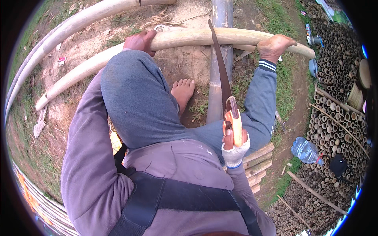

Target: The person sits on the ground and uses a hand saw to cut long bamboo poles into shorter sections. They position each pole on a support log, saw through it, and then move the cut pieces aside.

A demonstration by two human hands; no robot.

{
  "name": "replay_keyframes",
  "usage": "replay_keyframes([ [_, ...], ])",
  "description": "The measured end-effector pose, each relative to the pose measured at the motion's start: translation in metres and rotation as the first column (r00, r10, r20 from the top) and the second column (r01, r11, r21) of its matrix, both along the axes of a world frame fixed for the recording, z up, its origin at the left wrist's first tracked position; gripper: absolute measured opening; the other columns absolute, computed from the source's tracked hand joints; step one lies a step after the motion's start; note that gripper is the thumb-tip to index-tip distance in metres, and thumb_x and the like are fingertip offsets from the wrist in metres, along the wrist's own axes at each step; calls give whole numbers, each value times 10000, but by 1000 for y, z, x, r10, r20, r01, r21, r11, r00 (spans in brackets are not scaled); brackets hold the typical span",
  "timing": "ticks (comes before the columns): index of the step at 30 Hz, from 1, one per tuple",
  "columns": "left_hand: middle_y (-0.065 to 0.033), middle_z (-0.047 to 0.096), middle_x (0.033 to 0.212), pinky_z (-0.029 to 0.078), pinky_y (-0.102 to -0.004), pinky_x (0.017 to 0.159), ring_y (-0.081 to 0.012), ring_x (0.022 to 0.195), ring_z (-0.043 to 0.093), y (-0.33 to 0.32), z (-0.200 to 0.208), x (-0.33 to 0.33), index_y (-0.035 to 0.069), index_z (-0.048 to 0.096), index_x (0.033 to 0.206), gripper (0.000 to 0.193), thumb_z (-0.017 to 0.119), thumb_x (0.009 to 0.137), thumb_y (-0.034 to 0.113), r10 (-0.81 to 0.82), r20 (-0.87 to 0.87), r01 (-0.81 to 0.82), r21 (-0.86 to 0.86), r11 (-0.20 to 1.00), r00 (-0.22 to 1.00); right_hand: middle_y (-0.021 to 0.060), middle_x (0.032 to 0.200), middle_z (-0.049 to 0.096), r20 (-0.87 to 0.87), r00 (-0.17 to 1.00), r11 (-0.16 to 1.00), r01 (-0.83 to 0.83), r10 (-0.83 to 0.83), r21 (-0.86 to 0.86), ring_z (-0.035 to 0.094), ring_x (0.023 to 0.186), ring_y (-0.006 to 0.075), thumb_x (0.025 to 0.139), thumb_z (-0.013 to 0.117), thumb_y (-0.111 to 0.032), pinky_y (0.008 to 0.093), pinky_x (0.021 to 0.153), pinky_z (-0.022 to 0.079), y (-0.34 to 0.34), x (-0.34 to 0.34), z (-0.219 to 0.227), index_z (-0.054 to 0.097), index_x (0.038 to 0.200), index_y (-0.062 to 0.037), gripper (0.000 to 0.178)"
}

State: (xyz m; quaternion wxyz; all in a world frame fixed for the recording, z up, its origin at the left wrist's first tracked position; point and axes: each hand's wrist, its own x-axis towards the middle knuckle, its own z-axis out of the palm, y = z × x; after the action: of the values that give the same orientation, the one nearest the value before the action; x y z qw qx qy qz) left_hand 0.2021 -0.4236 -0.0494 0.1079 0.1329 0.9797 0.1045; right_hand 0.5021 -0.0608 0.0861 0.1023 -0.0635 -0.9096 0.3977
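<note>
A pale bamboo pole (185,37) lies crosswise in front of me, over a grey pole (215,88) running away from me. My left hand (141,41) is closed round it beyond my raised knee, the fingers partly hidden. In my right hand (235,152), wearing a white fingerless glove, is a handsaw (221,65), gripped by its orange handle. Its long dark blade crosses the bamboo near the grey pole, with the tip past the far side. I cannot tell whether the teeth touch. My bare right foot (272,46) presses on the bamboo near its right end.
Stacked bamboo pieces (328,129), ends up, fill the right side. A water bottle (306,151) and a black item (338,165) lie on them. Another long pole (75,27) lies at far left. Short bamboo lengths (258,167) are beneath me. Sawdust covers the ground ahead.
</note>
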Motion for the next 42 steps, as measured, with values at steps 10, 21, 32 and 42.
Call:
replay_keyframes([
  [10,-120,762,1128,646,-508,870,-329,980,783,2,14,1,171,625,1314,557,876,829,277,-15,-34,15,8,1000,999,178,763,697,-258,966,999,7,6,48,696,670,318,987,791,-213,416,639,541,-46,-207,-39,687,994,19,254],
  [21,-102,761,1099,644,-495,887,-316,1000,778,4,0,-4,173,630,1298,538,863,828,288,-5,-26,5,-10,1000,1000,101,753,629,-24,997,977,70,-76,-203,611,623,239,1017,734,-125,391,601,484,-17,-46,-18,621,947,31,205],
  [32,-115,751,1115,628,-496,898,-343,1029,774,0,7,-1,177,616,1332,609,873,787,268,4,12,-4,17,1000,1000,90,748,638,55,998,983,29,-19,-184,599,647,172,1005,745,-89,347,618,484,-1,-17,-5,617,946,9,171],
  [42,-134,745,1122,633,-495,905,-348,1042,770,15,11,-6,172,613,1326,637,897,767,283,-44,4,44,41,998,999,175,752,682,-238,969,998,67,-60,20,682,640,306,987,802,-251,421,622,533,-40,-206,-36,680,974,20,297],
])
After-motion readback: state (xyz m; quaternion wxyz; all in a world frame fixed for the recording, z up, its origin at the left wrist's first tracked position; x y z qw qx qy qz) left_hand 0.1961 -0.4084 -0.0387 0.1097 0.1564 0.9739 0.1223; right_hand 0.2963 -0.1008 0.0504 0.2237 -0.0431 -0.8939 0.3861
